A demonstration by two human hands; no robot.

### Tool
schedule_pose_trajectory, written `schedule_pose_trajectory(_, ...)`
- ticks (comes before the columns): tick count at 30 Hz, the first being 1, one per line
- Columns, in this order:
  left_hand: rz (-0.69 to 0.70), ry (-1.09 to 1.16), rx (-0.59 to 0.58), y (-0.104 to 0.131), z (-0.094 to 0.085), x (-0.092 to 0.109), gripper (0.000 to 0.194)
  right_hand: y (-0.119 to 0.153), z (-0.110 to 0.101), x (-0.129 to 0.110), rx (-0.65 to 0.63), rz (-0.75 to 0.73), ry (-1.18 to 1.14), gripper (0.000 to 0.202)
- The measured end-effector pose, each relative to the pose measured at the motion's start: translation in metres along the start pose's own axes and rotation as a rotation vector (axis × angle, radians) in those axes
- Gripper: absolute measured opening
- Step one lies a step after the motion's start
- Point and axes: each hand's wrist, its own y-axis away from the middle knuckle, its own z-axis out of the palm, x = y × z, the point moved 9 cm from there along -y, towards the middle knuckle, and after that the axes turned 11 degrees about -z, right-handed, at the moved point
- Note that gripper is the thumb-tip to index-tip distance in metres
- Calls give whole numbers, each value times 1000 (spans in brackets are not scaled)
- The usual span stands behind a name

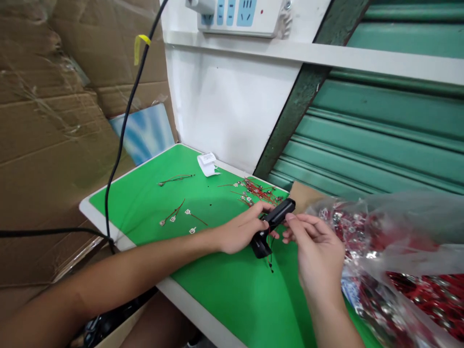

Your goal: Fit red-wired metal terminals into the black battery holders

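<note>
My left hand [242,231] is closed round a black plastic housing [282,212], which tilts up to the right above the green table mat [232,285]. Thin dark wires [270,263] hang below the housing. At its right side, my right hand [319,246] has thumb and fingers pinched together, close against the black plastic. Whatever lies between those fingertips is too small to make out. Just behind my hands, a heap of red wires with small metal discs [259,189] spreads over the mat.
Loose wired pieces [173,217] lie on the mat to the left, near a torn white paper [208,164]. Clear plastic bags of red wired parts [424,295] crowd the right. A black cable [125,121] hangs at the left, and a power strip [239,17] is above.
</note>
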Motion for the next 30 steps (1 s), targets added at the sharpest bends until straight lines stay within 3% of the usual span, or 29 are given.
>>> schedule_pose_trajectory(4, 43, 11, -29, 0, 4, 2, 55, 4, -3, -11, 11, -209, 117, 40)
schedule_pose_trajectory(7, 117, -58, 23, 0, 1, 6, 61, 11, -3, -19, -10, -386, 266, 32)
schedule_pose_trajectory(11, 190, -160, 144, 1, -8, 12, 65, 22, 10, -38, -148, -663, 457, 19)
schedule_pose_trajectory(15, 133, -182, 211, 1, -16, 9, 70, 30, 26, -51, -300, -857, 533, 18)
schedule_pose_trajectory(18, 115, -208, 213, 1, -17, 8, 70, 32, 31, -50, -358, -897, 584, 21)
schedule_pose_trajectory(23, 234, -346, 207, 5, -15, 16, 68, 32, 27, -43, -372, -886, 616, 45)
schedule_pose_trajectory(30, 255, -410, 196, 2, -14, 15, 70, 38, 30, -48, -405, -992, 673, 51)
